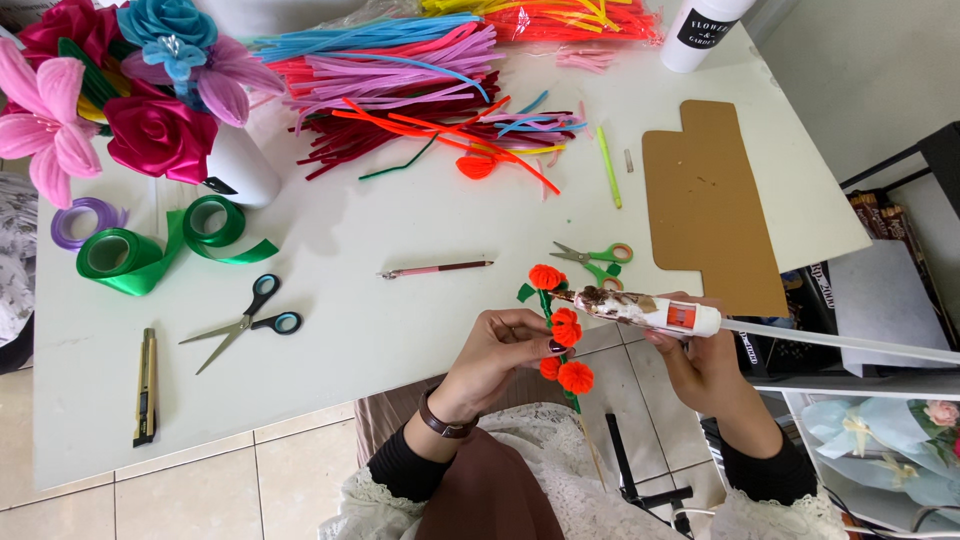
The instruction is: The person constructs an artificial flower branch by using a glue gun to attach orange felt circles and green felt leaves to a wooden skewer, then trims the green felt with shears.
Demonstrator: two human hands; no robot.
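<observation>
My left hand pinches a green stem carrying several small orange pipe-cleaner flowers, held upright over the table's front edge. My right hand grips a white glue gun with a stained nozzle; its tip points left and touches the stem just below the top orange bloom. A white glue stick sticks out of the gun's back to the right. A brown wristband sits on my left wrist.
On the white table lie black-handled scissors, small green-handled scissors, a pink pen, a utility knife, green ribbon rolls, a brown cardboard piece, heaps of coloured pipe cleaners and a vase of fabric flowers.
</observation>
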